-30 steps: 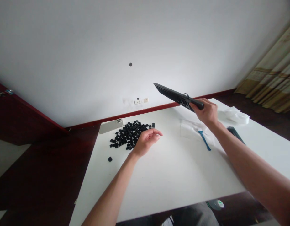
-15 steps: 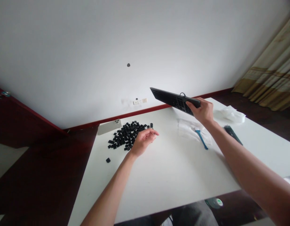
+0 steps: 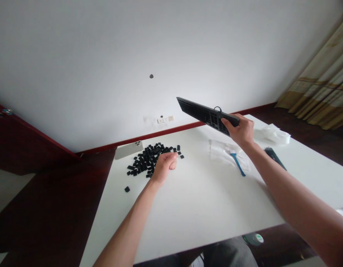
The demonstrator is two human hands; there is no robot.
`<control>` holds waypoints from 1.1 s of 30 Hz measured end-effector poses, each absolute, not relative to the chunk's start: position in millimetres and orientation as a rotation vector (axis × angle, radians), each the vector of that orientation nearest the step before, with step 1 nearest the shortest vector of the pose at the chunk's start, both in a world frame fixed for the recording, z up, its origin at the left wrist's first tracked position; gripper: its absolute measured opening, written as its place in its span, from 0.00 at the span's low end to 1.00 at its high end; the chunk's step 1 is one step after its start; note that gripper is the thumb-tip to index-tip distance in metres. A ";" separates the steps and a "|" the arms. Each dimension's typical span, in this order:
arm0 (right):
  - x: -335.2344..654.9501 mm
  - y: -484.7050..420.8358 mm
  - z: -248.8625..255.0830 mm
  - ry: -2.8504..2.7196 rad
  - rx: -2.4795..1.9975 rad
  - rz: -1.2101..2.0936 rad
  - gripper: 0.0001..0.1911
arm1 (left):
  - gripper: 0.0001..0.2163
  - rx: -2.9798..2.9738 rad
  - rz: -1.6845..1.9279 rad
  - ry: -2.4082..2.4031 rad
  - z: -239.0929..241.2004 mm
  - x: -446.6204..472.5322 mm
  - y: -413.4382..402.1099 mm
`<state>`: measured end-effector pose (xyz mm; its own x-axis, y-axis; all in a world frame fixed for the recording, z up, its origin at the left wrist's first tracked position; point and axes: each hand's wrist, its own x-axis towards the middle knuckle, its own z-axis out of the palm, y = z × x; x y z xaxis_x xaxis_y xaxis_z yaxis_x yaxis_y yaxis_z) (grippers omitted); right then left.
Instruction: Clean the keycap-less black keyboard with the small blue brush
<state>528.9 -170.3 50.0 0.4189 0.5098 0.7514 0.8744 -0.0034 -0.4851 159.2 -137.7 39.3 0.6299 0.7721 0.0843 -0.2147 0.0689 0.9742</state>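
Note:
My right hand (image 3: pixel 241 130) grips one end of a black keyboard (image 3: pixel 200 112) and holds it in the air above the far side of the white table (image 3: pixel 201 200), tilted with its far end up. My left hand (image 3: pixel 162 166) rests at the near right edge of a pile of black keycaps (image 3: pixel 149 158), fingers curled inward over the caps. I cannot make out whether the fingers hold a cap. One stray keycap (image 3: pixel 127 189) lies apart to the left.
A phone (image 3: pixel 128 149) lies face down at the table's far left corner. Below the keyboard sit a clear plastic bag (image 3: pixel 224 154) and a blue tool (image 3: pixel 238 164). A black object (image 3: pixel 274 158) and crumpled white wrapping (image 3: pixel 274 134) are at the right.
My left hand has slid toward the keycap pile and its fingers have curled shut. The keyboard dipped, then rose a little, in my right hand.

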 end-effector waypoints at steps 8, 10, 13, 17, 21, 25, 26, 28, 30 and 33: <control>520.4 -173.8 54.1 -1.302 -1.602 -0.465 0.15 | 0.15 1.010 0.905 0.529 43.8 157.8 -135.4; 516.9 -173.9 54.4 -1.347 -1.590 -0.441 0.14 | 0.21 0.961 0.915 0.576 44.5 157.4 -134.1; 512.6 -175.4 56.5 -1.421 -1.601 -0.413 0.13 | 0.27 0.894 0.935 0.611 45.0 156.8 -131.6; 509.0 -178.8 59.8 -1.462 -1.588 -0.468 0.15 | 0.23 0.837 0.952 0.571 44.4 156.3 -127.9; 505.8 -176.0 56.9 -1.661 -1.617 -0.485 0.16 | 0.19 0.821 0.958 0.582 42.1 155.3 -124.3; 501.2 -174.0 53.6 -1.798 -1.627 -0.497 0.17 | 0.16 0.759 0.985 0.584 41.8 151.8 -119.7; 500.2 -174.3 53.7 -1.795 -1.622 -0.501 0.17 | 0.16 0.742 0.994 0.580 42.7 150.8 -118.9; 498.9 -175.0 54.7 -1.807 -1.613 -0.497 0.17 | 0.15 0.720 1.007 0.571 45.3 149.1 -118.2; 498.9 -174.7 56.1 -1.877 -1.606 -0.479 0.17 | 0.15 0.711 1.007 0.565 48.2 148.2 -118.6; 499.5 -173.0 57.5 -1.950 -1.611 -0.462 0.20 | 0.15 0.719 1.000 0.562 51.0 148.0 -120.1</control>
